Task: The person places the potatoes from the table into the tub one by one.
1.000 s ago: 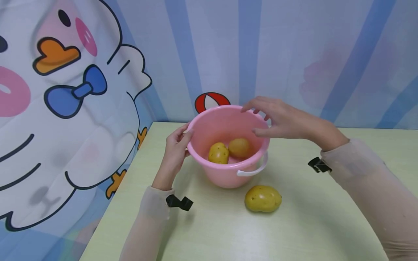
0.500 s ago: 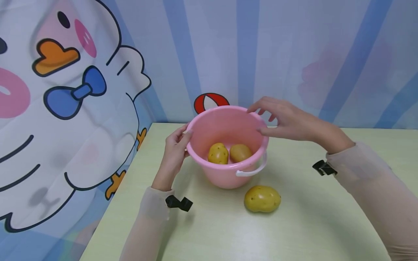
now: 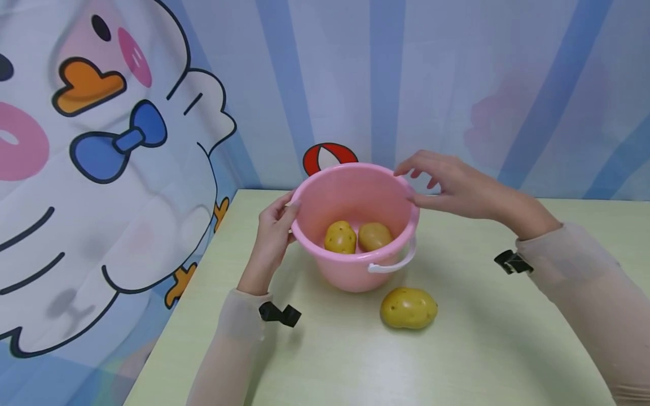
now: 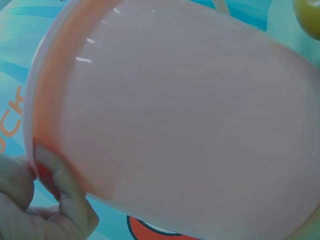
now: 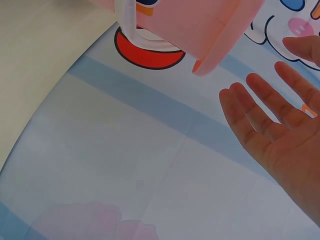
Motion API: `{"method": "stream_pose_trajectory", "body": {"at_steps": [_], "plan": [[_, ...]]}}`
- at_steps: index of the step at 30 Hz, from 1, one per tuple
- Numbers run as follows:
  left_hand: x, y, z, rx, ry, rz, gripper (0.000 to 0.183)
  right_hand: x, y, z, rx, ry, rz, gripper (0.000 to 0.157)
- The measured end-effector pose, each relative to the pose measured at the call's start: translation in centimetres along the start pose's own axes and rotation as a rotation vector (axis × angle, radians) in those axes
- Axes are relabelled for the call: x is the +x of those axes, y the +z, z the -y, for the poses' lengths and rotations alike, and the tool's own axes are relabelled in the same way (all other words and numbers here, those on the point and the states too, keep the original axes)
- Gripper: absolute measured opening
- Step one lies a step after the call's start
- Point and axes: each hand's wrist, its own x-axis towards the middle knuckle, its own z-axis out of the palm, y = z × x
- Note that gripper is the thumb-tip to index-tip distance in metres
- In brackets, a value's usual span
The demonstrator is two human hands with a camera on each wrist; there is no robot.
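A pink bucket (image 3: 350, 276) with a white handle (image 3: 393, 264) stands on the table, its mouth toward me. My left hand (image 3: 271, 234) pinches its rim at the left; in the left wrist view, the fingers (image 4: 62, 187) curl over the edge. Inside lie two potatoes, a yellow potato (image 3: 340, 238) and a browner potato (image 3: 374, 237). Another yellow potato (image 3: 408, 308) rests on the table in front of the bucket. My right hand (image 3: 457, 186) holds nothing at the bucket's right rim. The right wrist view shows its fingers (image 5: 265, 100) spread and apart from the bucket.
The pale table (image 3: 325, 361) meets a blue striped cloth backdrop (image 3: 431, 84) behind the bucket. A cartoon duck (image 3: 152, 237) is printed on the cloth at the left. Each sleeve carries a black clip, one at the left wrist (image 3: 279, 314).
My right hand has drawn back to the right from over the bucket's mouth, and the browner potato inside has shifted slightly. The left hand keeps its grip on the rim.
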Motion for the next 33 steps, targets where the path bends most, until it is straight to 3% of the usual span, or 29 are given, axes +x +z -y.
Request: {"method": "stream_pose_trajectory", "body": {"at_steps": [33], "plan": [[-0.1, 0.1, 0.0, -0.027, -0.010, 0.000, 0.045, -3.0, 0.3, -1.6, -0.002, 0.070, -0.009, 0.043]]}}
